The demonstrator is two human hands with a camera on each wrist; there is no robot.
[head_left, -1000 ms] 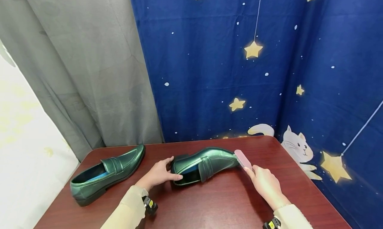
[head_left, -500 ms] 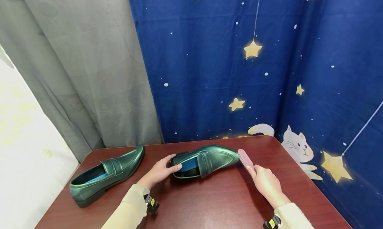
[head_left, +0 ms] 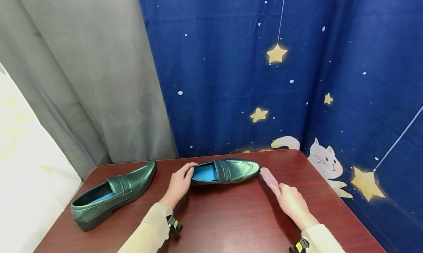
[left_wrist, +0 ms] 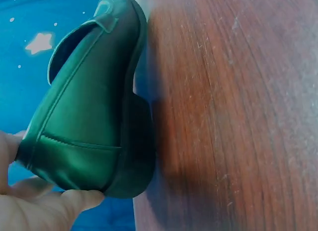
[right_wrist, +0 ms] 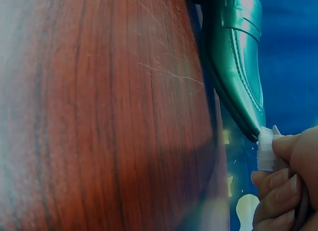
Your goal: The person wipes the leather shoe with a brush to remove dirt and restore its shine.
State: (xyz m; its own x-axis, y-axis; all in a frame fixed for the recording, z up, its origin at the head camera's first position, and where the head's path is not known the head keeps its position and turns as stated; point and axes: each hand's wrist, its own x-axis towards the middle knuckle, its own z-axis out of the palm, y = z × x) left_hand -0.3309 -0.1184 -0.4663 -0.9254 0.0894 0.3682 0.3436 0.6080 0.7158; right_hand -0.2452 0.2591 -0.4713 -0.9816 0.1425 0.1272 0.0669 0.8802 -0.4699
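My left hand (head_left: 178, 185) grips the heel of a shiny dark green loafer (head_left: 240, 170), which lies across the table with its pointed toe to the right. Its blue insole shows through the opening. In the left wrist view, the fingers and thumb hold the back of the loafer (left_wrist: 84, 151), with its sole toward the tabletop. A pink brush (head_left: 269, 177) is held by its handle in my right hand (head_left: 291, 202), the head close to the toe tip. White bristles (right_wrist: 266, 149) appear right at the toe in the right wrist view.
A matching green loafer (head_left: 129, 188) stands at the left of the reddish-brown table (head_left: 228, 223), toe pointing to the far side. Behind the table's back edge hang a grey curtain (head_left: 99, 80) and a blue star-patterned curtain (head_left: 224, 73).
The loafer in my left hand has rolled from its tilted side so that its opening faces up. My left hand has shifted farther back on the table; the brush hand has barely moved.
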